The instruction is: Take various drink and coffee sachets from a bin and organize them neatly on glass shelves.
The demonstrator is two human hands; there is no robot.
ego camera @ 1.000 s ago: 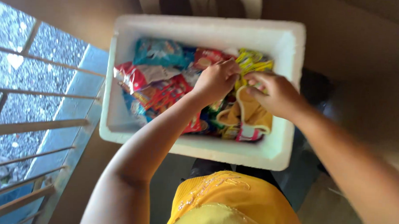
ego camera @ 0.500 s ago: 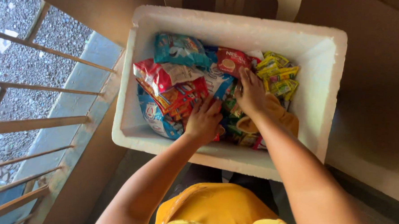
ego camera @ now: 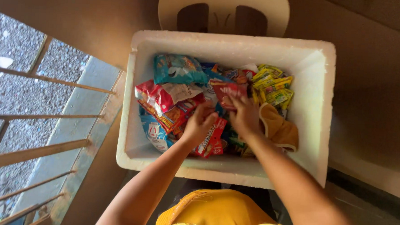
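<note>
A white foam box [ego camera: 320, 86] holds several snack packets. A teal packet [ego camera: 177, 68] lies at the back left, a red and white packet [ego camera: 158, 95] at the left, yellow sachets [ego camera: 273, 86] at the back right. My left hand [ego camera: 199, 123] rests on the red packets [ego camera: 210, 140] near the front, fingers curled. My right hand [ego camera: 245, 114] presses among the packets in the middle, fingertips at a dark red packet [ego camera: 230, 89]. Beside my right wrist lies a yellow cloth [ego camera: 278, 127]. Whether either hand grips a packet is hidden.
A cream plastic chair back [ego camera: 224, 10] stands behind the box. A metal railing [ego camera: 42, 117] with a concrete ledge runs along the left, gravel ground below. A brown wall [ego camera: 373, 66] is to the right. My yellow garment [ego camera: 218, 214] fills the bottom.
Both hands moved from the yellow sachets toward the middle and front of the box. The view shifted so the box sits further right in the frame.
</note>
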